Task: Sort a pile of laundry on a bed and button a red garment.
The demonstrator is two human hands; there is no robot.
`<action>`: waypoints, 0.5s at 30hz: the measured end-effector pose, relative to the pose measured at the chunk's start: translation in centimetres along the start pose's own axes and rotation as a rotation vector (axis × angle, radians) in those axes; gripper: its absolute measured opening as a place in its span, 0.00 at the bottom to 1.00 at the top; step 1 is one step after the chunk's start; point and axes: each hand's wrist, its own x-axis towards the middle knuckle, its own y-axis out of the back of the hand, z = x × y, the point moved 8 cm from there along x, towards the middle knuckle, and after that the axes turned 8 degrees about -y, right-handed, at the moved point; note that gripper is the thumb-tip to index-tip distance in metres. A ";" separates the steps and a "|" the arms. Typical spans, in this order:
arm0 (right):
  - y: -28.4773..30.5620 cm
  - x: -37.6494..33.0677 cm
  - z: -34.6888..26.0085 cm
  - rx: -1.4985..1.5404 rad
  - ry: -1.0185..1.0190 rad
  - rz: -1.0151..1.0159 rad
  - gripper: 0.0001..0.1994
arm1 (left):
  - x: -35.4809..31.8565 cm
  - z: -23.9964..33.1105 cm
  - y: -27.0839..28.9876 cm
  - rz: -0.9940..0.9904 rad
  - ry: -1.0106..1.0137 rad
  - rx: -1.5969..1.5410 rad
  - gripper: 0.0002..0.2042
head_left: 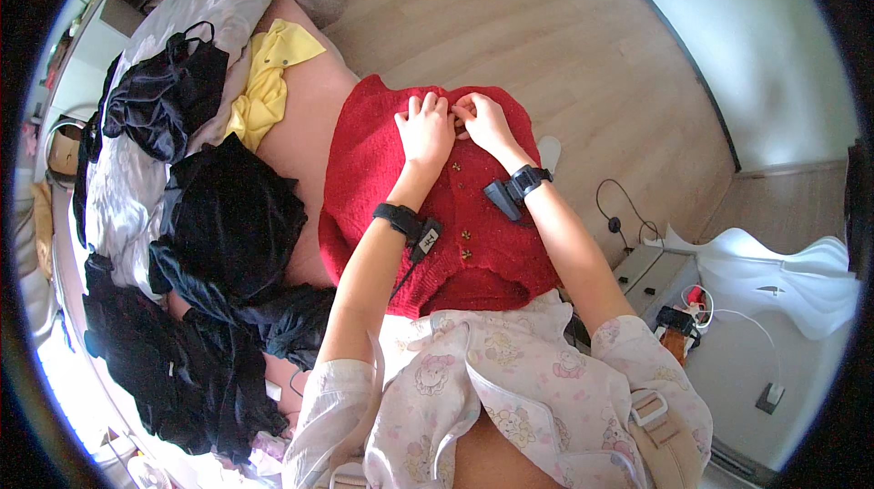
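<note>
On red cardigan point(473, 216) — both hands point(455, 125) pinching.

I count one red knitted cardigan point(428, 207) under my two hands, my left hand point(424, 132) and my right hand point(486, 121). It shows four small gold buttons point(466, 235). Each wrist carries one black band, so two wristbands point(398, 218). Beside me lies one yellow shirt point(266, 79). Dark garments point(232, 216) sit in about three heaps. One white lamp point(774, 275) stands on the floor.
</note>
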 end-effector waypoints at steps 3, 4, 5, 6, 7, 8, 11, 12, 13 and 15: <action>-0.4 0.0 0.1 0.005 -0.014 -0.021 0.08 | -0.2 0.0 0.2 0.024 -0.009 -0.027 0.13; -0.5 -0.1 0.0 0.003 -0.015 -0.021 0.08 | -0.1 0.0 0.3 0.028 -0.020 -0.023 0.13; -0.5 -0.1 0.0 -0.043 -0.022 -0.009 0.08 | 0.0 0.1 0.4 0.031 -0.030 -0.020 0.13; -0.5 -0.1 -0.1 -0.090 -0.027 0.001 0.08 | 0.0 0.0 0.3 0.032 -0.028 -0.020 0.13; -0.5 -0.2 -0.2 -0.091 -0.027 -0.001 0.08 | 0.1 0.0 0.4 0.045 -0.047 -0.031 0.12; -0.4 -0.2 -0.3 -0.094 -0.032 -0.003 0.07 | 0.1 0.0 0.6 0.058 -0.065 -0.041 0.12; -0.8 -0.3 -0.2 -0.055 -0.041 -0.055 0.06 | 0.1 0.1 0.4 0.003 -0.138 0.009 0.11; -0.7 -0.2 -0.2 -0.015 -0.035 -0.088 0.06 | 0.2 0.0 0.3 0.002 -0.140 0.005 0.11; -0.7 -0.1 0.0 0.017 -0.057 -0.137 0.06 | 0.2 0.1 0.2 0.003 -0.172 -0.004 0.11; -0.4 -0.1 -0.1 0.024 -0.086 -0.160 0.06 | 0.1 0.2 0.3 0.012 -0.203 -0.021 0.09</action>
